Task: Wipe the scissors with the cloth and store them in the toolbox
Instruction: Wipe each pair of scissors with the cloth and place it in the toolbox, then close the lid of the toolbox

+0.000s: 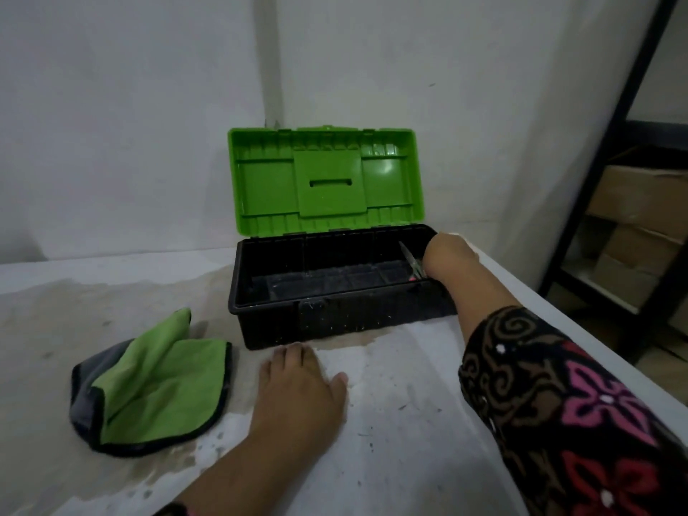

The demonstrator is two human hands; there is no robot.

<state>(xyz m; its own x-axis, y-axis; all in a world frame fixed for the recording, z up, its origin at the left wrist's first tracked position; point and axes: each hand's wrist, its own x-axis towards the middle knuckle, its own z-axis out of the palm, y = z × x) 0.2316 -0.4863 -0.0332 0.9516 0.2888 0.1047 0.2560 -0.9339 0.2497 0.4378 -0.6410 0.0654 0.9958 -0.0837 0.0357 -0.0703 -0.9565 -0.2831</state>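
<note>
Scissors (410, 261) are inside the toolbox (335, 324), at its right end, blades tilted up toward the back left with a bit of red handle low down. Right hand (449, 254) is bent over the right rim into the box and holds them at the handle end; its fingers are hidden behind the back of the hand. Patterned sleeve (558, 411) covers that forearm.

Left hand (298, 391) lies flat on the table (402, 433), fingers straight and holding nothing, fingertips just short of the toolbox's front wall.

Cloth (156, 385) sits left of that hand, apart from it: green, dark grey edging, loosely folded, one corner standing up.

Toolbox base is black and dusty, with dividers inside. Green lid (324, 180) is open and stands upright near the wall (130, 106).

Table top is white, with brownish stains and scuffs around the cloth and box. Wall is white, with a pale vertical strip (268, 68) behind the lid. At right, a black metal shelf (605, 158) holds cardboard boxes (640, 199).
</note>
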